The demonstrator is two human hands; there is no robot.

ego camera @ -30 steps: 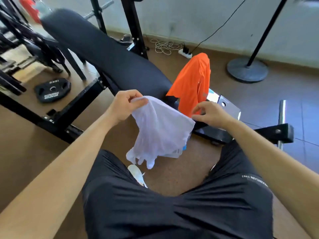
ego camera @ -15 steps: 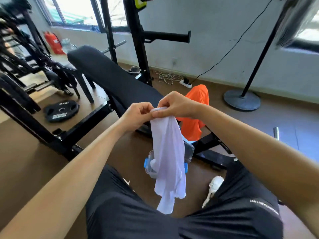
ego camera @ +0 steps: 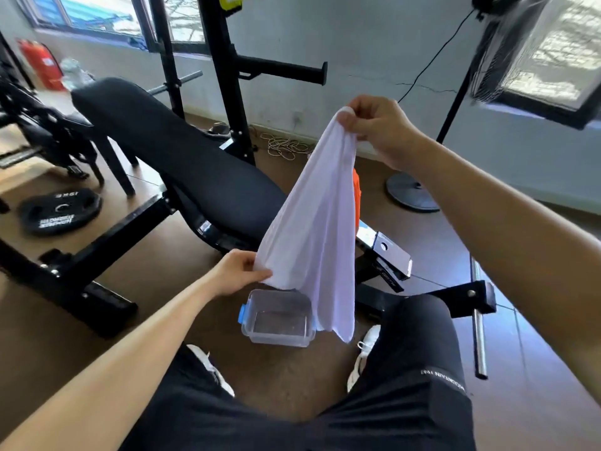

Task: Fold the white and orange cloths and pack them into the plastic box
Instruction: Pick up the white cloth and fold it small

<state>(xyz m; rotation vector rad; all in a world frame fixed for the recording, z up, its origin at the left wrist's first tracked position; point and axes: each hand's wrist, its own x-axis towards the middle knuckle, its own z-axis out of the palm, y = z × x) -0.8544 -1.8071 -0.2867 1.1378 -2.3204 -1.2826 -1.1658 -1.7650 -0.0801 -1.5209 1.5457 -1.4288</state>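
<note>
I see the white cloth (ego camera: 312,229) stretched in the air as a long, slanted panel, thin and smooth, with soft folds running from its top down to its bottom. My right hand (ego camera: 377,125) is raised and has the bunched top end pinched between thumb and curled fingers. My left hand (ego camera: 234,271) is lower and nearer me, pinching the lower left edge between thumb and forefinger. A loose tail of the cloth hangs below that grip.

The box (ego camera: 278,317) sits on the floor (ego camera: 162,288) just under the left hand, between my shoes (ego camera: 366,349). It is clear plastic with a blue clip on its left side and has no lid on it. The hanging tail covers its right edge, so I cannot make out that side.

The orange cloth (ego camera: 357,193) is almost wholly hidden behind the white one. Only a narrow strip shows at the right edge, by the end of the bench (ego camera: 182,164), and I cannot tell how it lies.
</note>
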